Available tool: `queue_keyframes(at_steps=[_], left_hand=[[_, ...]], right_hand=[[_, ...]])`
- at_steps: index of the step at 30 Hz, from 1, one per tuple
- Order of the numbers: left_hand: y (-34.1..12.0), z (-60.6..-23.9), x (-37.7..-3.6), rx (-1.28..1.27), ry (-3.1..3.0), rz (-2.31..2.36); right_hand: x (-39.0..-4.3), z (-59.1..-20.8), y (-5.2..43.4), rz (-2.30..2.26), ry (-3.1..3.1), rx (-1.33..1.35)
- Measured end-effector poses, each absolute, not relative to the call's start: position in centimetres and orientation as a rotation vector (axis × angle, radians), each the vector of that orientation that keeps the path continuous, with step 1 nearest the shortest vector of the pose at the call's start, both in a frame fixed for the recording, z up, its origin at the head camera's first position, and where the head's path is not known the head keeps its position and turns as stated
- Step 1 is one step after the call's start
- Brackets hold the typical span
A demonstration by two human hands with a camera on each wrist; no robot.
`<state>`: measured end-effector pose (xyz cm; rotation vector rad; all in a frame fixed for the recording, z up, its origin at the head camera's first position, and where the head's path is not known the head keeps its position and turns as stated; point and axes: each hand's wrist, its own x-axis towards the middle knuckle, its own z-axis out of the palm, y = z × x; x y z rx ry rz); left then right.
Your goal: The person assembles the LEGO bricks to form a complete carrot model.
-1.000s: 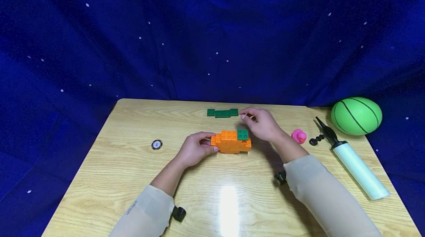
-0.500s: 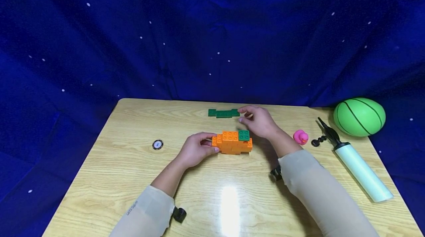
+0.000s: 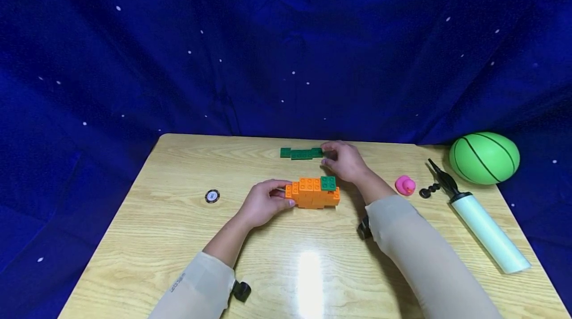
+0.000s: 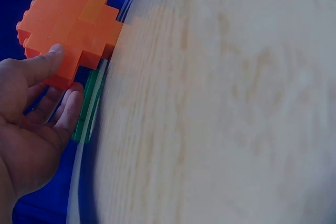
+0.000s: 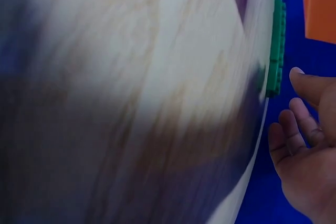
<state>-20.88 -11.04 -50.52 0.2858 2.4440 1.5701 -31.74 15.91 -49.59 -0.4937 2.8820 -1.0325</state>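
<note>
My left hand (image 3: 263,203) pinches the left end of an orange toy-brick build (image 3: 309,196), thumb on its near face. In the left wrist view the stepped orange build (image 4: 73,27) tilts, with the thumb pressed on its flat side. A green brick (image 3: 328,183) with four studs tops the build's right part. Behind it, a low green brick strip (image 3: 301,154) lies on the table. At the strip's right end is my right hand (image 3: 346,162), thumb and fingers apart. In the right wrist view nothing sits between those fingers, and the green strip (image 5: 275,48) lies just beyond the thumb tip.
A poker chip (image 3: 212,196) lies left on the wooden table (image 3: 170,239). Right of the hands are a pink rubber duck (image 3: 405,185), small black pieces (image 3: 429,190), a hand pump (image 3: 489,232) and a green ball (image 3: 484,158). A dark blue curtain (image 3: 286,60) hangs behind.
My right hand has moved slightly left and away from me, close to the green strip's right end. My left hand keeps its grip on the orange build, which stays in place.
</note>
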Motion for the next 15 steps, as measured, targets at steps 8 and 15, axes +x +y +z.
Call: queue_keyframes(at_steps=[8,15], left_hand=[[-11.3,-50.3,-20.6,0.262,2.438,1.592],[-10.7,-50.3,-20.8,0.285,2.42,1.595]], right_hand=[[-32.9,-49.9,15.2,-0.983,2.882,-0.494],[-33.4,-50.3,15.5,-0.914,2.884,-0.487]])
